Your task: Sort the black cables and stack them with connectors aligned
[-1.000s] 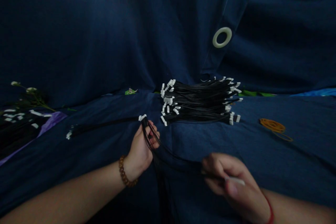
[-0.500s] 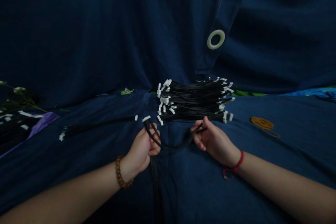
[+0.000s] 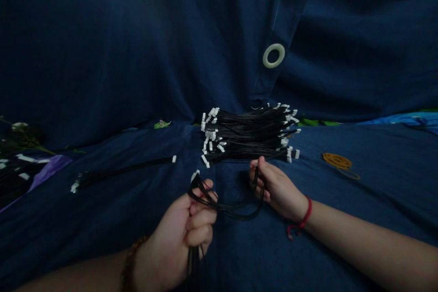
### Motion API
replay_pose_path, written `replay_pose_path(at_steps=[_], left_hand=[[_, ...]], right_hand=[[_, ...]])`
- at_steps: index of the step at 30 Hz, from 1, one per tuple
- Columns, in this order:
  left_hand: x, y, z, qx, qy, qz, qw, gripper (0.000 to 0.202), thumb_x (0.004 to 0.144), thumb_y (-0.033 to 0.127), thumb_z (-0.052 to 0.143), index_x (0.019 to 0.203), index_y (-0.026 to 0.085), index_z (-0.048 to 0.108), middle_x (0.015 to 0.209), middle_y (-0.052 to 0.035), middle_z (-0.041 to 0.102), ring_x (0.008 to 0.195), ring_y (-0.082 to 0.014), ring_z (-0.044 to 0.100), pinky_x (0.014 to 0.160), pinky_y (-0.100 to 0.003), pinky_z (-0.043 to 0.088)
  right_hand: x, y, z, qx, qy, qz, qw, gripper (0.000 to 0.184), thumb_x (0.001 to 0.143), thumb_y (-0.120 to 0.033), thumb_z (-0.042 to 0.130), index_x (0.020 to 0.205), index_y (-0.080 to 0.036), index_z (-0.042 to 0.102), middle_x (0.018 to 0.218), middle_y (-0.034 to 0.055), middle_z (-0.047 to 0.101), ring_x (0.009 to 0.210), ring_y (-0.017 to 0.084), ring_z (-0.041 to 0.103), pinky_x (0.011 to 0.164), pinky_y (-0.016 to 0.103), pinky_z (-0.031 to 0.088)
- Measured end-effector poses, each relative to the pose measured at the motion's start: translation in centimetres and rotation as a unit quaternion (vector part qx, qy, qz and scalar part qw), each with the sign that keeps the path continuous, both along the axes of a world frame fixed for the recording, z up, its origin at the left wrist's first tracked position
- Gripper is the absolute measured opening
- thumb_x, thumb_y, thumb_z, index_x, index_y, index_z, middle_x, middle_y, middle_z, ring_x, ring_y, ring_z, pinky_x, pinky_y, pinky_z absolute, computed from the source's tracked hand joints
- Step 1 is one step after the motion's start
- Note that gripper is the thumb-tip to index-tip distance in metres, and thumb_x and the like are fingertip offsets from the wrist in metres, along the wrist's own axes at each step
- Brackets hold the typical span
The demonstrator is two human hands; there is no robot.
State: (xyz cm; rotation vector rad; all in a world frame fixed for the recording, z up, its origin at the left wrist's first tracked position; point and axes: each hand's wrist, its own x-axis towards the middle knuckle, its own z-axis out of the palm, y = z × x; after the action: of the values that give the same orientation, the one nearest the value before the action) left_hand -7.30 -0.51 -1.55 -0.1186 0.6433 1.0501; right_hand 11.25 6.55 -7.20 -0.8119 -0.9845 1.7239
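Observation:
Black cables (image 3: 236, 212) sag in a loop between my two hands. My left hand (image 3: 195, 219) is closed around them just below a white connector (image 3: 195, 176), and loose lengths hang down under the fist. At the loop's other end my right hand (image 3: 272, 185) pinches the cables between thumb and fingers; their tips are hidden there. Just beyond my hands lies a thick stack of black cables (image 3: 251, 134) with white connectors at both ends. To its left, a thin separate cable bundle (image 3: 126, 165) rests on the dark blue cloth (image 3: 112, 219).
Yellow-brown rubber bands (image 3: 337, 161) lie in a pile at right. At far left are a purple cloth (image 3: 49, 173) with more cables and some white flowers (image 3: 20, 126). A blue curtain (image 3: 119, 45) with pale rings hangs behind, and a small green scrap (image 3: 162, 124) sits near its foot.
My left hand has come down and closer with its connector end. My right hand has shifted slightly down, and the cable loop hangs lower. The view has tilted a little.

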Motion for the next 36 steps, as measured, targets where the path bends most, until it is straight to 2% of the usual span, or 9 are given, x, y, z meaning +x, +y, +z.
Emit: replay_pose_path(at_steps=[3,7,11,14,20,24,28,33,36], left_hand=[[-0.5,-1.4,1.1,-0.019,-0.04,0.003,0.999,0.029,0.089,0.018,0.026,0.064,0.014,0.04,0.042,0.0062,0.027,0.028,-0.0004,0.021,0.032,-0.01,0.004],[-2.1,-2.9,2.0,0.11,-0.109,-0.172,0.973,0.025,0.08,0.022,0.049,0.058,0.016,0.038,0.041,0.0074,0.019,0.029,-0.0013,0.01,0.032,-0.015,0.008],[-1.1,-2.1,-0.5,0.051,0.0,-0.215,0.975,0.031,0.079,0.028,0.051,0.058,0.017,0.031,0.04,0.0084,0.013,0.029,-0.0019,0.012,0.032,-0.016,0.007],[0.8,-0.4,-3.2,0.058,0.201,-0.057,0.976,0.012,0.084,0.016,0.037,0.072,0.016,0.037,0.051,0.0068,0.03,0.034,0.0004,0.021,0.035,-0.012,0.009],[1.8,0.2,-4.1,0.192,0.394,-0.105,0.893,0.005,0.087,0.025,0.038,0.086,0.022,0.033,0.056,0.0078,0.032,0.037,-0.0004,0.024,0.035,-0.01,0.014],[1.5,-0.2,-3.7,0.206,0.409,-0.098,0.883,0.009,0.086,0.027,0.041,0.086,0.022,0.033,0.058,0.0084,0.032,0.037,0.0003,0.023,0.035,-0.009,0.015],[1.5,0.2,-3.9,0.193,0.427,-0.072,0.881,0.016,0.082,0.029,0.049,0.089,0.022,0.037,0.054,0.0084,0.035,0.037,-0.002,0.03,0.033,-0.01,0.02],[1.8,0.9,-4.8,0.165,0.297,-0.061,0.939,0.013,0.078,0.025,0.055,0.079,0.016,0.046,0.048,0.0063,0.04,0.038,-0.0044,0.038,0.036,-0.014,0.028],[2.2,0.9,-5.5,0.188,0.267,-0.02,0.945,0.011,0.081,0.026,0.052,0.078,0.015,0.051,0.052,0.0042,0.046,0.044,-0.0046,0.043,0.042,-0.014,0.033]], right_hand=[[0.4,0.4,0.0,-0.016,0.023,-0.001,1.0,0.042,0.072,-0.056,0.059,0.081,-0.017,0.043,0.053,-0.0084,0.037,0.033,-0.001,0.023,0.032,0.01,0.013],[0.4,0.5,-0.1,-0.025,0.025,0.022,0.999,0.041,0.071,-0.051,0.063,0.072,-0.015,0.045,0.057,-0.0036,0.048,0.032,-0.002,0.023,0.031,0.011,0.01],[0.5,0.6,0.0,-0.041,0.025,0.009,0.999,0.039,0.066,-0.047,0.069,0.071,-0.015,0.047,0.056,-0.0028,0.048,0.036,0.001,0.033,0.031,0.011,0.015],[0.8,0.9,0.0,-0.055,0.019,-0.031,0.998,0.041,0.063,-0.047,0.071,0.077,-0.016,0.048,0.056,-0.0043,0.045,0.041,0.003,0.038,0.033,0.01,0.017],[0.5,1.2,-0.8,0.032,-0.045,-0.149,0.987,0.039,0.069,-0.05,0.065,0.073,-0.016,0.046,0.052,-0.0058,0.043,0.042,0.004,0.035,0.038,0.015,0.028],[0.3,1.0,-0.9,0.083,-0.109,-0.18,0.974,0.033,0.073,-0.046,0.061,0.083,-0.017,0.049,0.058,-0.0046,0.051,0.042,0.004,0.038,0.037,0.015,0.028],[-0.1,-0.6,0.3,0.123,-0.158,-0.106,0.974,0.029,0.077,-0.043,0.058,0.083,-0.017,0.046,0.061,-0.0029,0.056,0.038,0.005,0.041,0.035,0.017,0.032],[-1.6,-3.8,2.1,0.174,-0.188,0.057,0.965,0.025,0.081,-0.041,0.054,0.088,-0.019,0.046,0.066,-0.0011,0.058,0.042,0.009,0.049,0.038,0.021,0.04],[-1.9,-4.9,2.4,0.243,-0.254,0.051,0.935,0.019,0.083,-0.038,0.053,0.088,-0.021,0.046,0.067,-0.0022,0.056,0.046,0.009,0.05,0.041,0.021,0.041]])
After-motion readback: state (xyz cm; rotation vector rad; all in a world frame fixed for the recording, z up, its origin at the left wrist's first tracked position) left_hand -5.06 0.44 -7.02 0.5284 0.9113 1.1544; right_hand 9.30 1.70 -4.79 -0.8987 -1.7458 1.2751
